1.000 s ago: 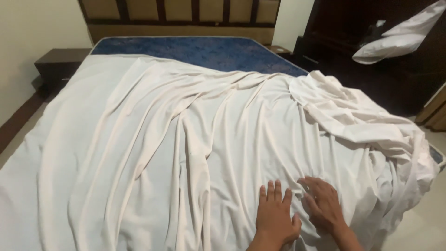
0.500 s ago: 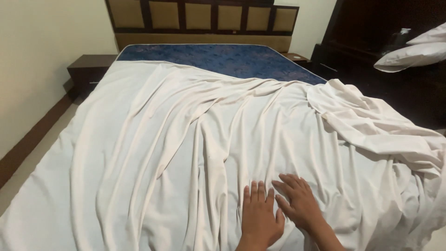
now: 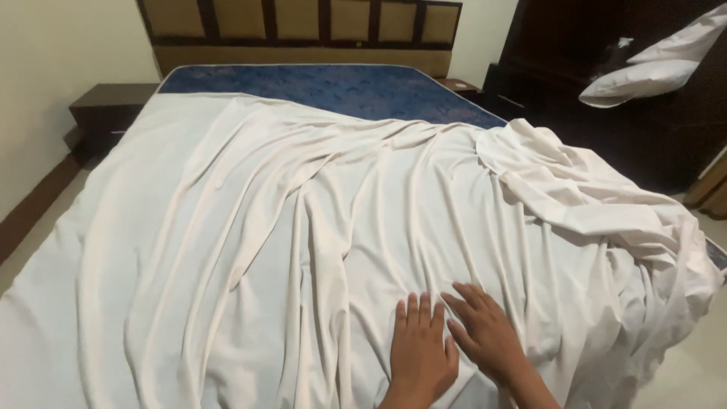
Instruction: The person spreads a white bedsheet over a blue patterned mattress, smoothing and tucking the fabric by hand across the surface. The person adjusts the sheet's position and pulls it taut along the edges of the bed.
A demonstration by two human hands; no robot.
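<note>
Bedroom, dim light; wooden panelled headboard [image 3: 303, 23] against the far wall, dark nightstand [image 3: 106, 106] at the far left corner.

Blue patterned mattress [image 3: 341, 87] bare along the head end. White bed sheet [image 3: 303, 227] covers the rest, heavily wrinkled in long folds running toward the foot.

Right side: sheet bunched in a thick heap [image 3: 598, 204] near the bed's edge, not spread flat.

Left hand [image 3: 420, 352] and right hand [image 3: 485, 333] lie palm-down on the sheet near the foot, just beside each other, fingers spread flat, pinching nothing.

Two white pillows [image 3: 651, 68] sit off the bed on dark furniture at right.

Judgement: sheet laid on, early stage; smoothing, covering the head end and straightening the right side are left.
</note>
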